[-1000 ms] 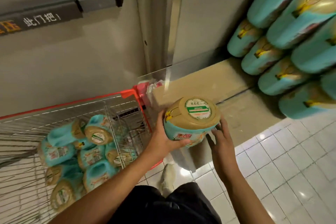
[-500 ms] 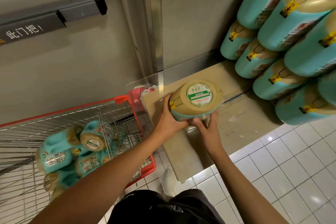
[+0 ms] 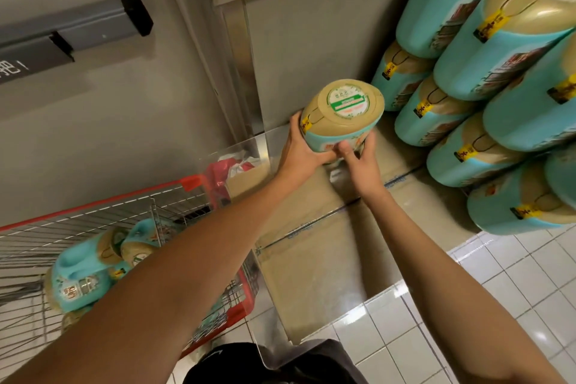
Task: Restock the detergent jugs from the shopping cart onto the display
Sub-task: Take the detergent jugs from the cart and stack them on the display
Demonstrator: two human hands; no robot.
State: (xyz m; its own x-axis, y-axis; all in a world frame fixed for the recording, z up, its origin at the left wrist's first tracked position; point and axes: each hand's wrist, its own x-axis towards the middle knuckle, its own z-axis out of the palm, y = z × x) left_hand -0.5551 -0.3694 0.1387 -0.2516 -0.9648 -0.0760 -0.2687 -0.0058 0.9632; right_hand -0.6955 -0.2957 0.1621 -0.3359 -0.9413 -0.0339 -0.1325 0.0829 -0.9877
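Note:
I hold a teal detergent jug (image 3: pixel 338 126) with a beige top and a green-and-white round label above the cardboard-covered display base (image 3: pixel 314 246). My left hand (image 3: pixel 297 150) grips its left side. My right hand (image 3: pixel 358 154) holds its lower right side, thumb up against the teal wall. The jug hangs near the back wall, just left of the stacked teal jugs (image 3: pixel 486 103) on the display. More jugs (image 3: pixel 81 274) lie in the red wire shopping cart (image 3: pixel 131 199) at lower left.
A steel-edged wall panel (image 3: pixel 280 50) rises behind the display base. A clear plastic guard (image 3: pixel 237 150) stands between cart and base. White floor tiles (image 3: pixel 514 284) lie to the lower right. A grey door bar (image 3: pixel 78 31) is on the left wall.
Both hands have carried the jug away from the cart, up and to the right, toward the back wall and the stacked jugs. The view has followed the same way.

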